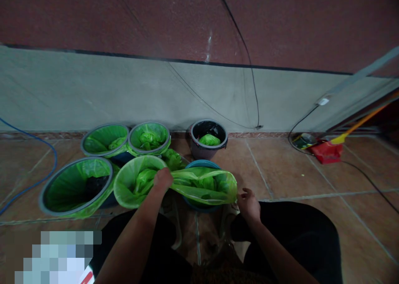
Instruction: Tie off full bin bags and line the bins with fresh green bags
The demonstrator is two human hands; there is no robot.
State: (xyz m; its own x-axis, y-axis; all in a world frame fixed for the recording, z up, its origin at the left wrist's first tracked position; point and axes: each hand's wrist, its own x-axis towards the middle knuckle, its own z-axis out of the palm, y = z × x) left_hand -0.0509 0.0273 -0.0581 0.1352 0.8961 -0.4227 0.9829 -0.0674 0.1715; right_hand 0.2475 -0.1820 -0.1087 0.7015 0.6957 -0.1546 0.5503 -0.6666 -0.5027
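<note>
A thin green plastic bag point(202, 186) is stretched sideways over a blue bucket point(202, 163), which it partly hides. My left hand point(163, 179) is closed on the bag's gathered left part, beside the rim of a green-lined bucket point(124, 188). At the bag's right edge, my right hand point(248, 203) pinches the plastic between thumb and finger, with its other fingers curled loosely. More crumpled green plastic point(173, 159) lies behind the blue bucket.
Grey-rimmed buckets with green liners point(104, 140) stand at the left along the wall. A dark bucket point(207, 149) sits behind the blue one. To the right are a red dustpan point(328, 151), a tin point(304, 140) and a black cable point(291, 132); a blue hose point(54, 151) lies far left.
</note>
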